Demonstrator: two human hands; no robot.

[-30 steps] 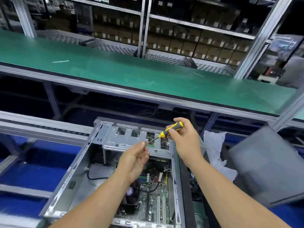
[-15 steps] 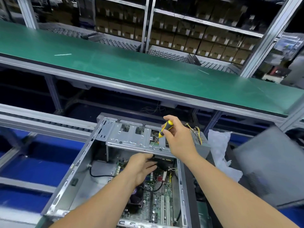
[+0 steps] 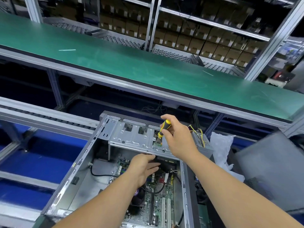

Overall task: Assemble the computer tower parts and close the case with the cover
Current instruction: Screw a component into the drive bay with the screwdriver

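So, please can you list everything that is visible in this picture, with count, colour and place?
computer case: one, grey metal, open, bottom centre
drive cage: one, silver, far end of the case
motherboard: one, green, on the case floor
screwdriver: one, yellow and black, tip on the cage
power supply: one, grey, yellow wires, right of the case
plastic bag: one, white, right
side cover: one, grey, far right
conveyor belt: one, green, behind
cardboard boxes: many, brown, rear shelves
left hand: under the cage, grip hidden
right hand: holds the screwdriver
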